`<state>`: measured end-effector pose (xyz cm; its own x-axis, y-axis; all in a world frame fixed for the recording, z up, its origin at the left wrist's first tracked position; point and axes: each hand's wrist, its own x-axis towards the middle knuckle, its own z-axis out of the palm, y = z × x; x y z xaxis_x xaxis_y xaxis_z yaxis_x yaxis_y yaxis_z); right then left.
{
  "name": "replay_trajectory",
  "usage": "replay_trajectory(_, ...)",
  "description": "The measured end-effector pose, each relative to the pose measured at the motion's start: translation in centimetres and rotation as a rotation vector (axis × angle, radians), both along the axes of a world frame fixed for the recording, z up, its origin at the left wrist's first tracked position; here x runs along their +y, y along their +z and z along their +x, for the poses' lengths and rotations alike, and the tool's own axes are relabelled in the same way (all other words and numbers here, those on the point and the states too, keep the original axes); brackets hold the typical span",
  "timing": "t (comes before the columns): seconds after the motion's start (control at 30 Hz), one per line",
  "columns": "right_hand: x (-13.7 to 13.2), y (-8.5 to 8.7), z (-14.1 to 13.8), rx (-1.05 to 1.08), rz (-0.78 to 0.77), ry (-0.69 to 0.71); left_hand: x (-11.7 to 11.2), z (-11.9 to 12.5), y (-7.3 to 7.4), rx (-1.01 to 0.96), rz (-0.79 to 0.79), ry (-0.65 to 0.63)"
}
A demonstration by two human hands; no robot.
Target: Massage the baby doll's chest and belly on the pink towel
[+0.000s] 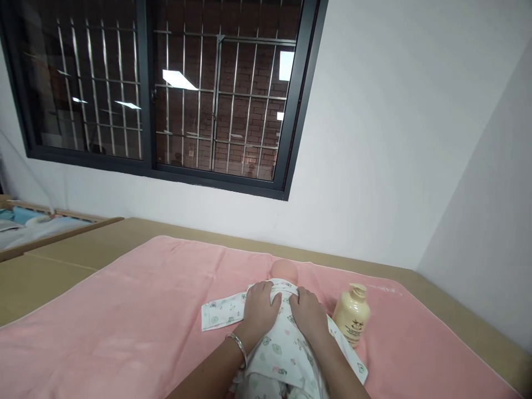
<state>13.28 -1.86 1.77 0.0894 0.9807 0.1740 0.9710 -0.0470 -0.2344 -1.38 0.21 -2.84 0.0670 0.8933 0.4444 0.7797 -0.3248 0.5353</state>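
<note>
A doll point(284, 270) lies on its back, its head away from me, in a white printed baby shirt point(276, 349). My left hand point(261, 307) rests on the shirt's left shoulder, thumb apart from the fingers; a silver bangle circles that wrist. Over the other shoulder lies my right hand point(307, 313), fingers stretched flat on the cloth. One sleeve point(224, 311) extends out to the left. The other spreads down to the right, partly behind my right forearm. Beside the doll on the right stands a cream-yellow pump bottle point(352, 315).
A pink mat point(137, 310) covers much of the tan tabletop point(62, 266). White wall point(374, 138) rises behind it, with a dark-framed barred window point(149, 94). At far left, a wooden-edged bed or crib point(45, 224) holds light bedding.
</note>
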Motion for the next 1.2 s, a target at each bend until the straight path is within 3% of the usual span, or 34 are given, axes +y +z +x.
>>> replay_trajectory(0.43, -0.4, 0.2, -0.3, -0.074, -0.027, 0.022, -0.2, 0.0, 0.7, 0.073, -0.024, 0.034)
replay_trajectory(0.73, -0.6, 0.4, -0.5, -0.127, -0.047, 0.03, -0.2, -0.2, 1.5, 0.203, -0.074, -0.042)
replay_trajectory(0.93, -0.8, 0.4, -0.4, -0.145, -0.018, 0.047, 0.0, -0.2, 1.3, 0.192, -0.058, -0.065)
replay_trajectory(1.07, -1.1, 0.4, -0.7, -0.171, 0.08, 0.08, -0.2, -0.2, 1.3, 0.18, -0.035, -0.051)
replay_trajectory(1.2, -1.8, 0.7, -1.5, -0.242, 0.109, 0.038, -0.5, -0.2, 1.2, 0.152, -0.011, -0.051)
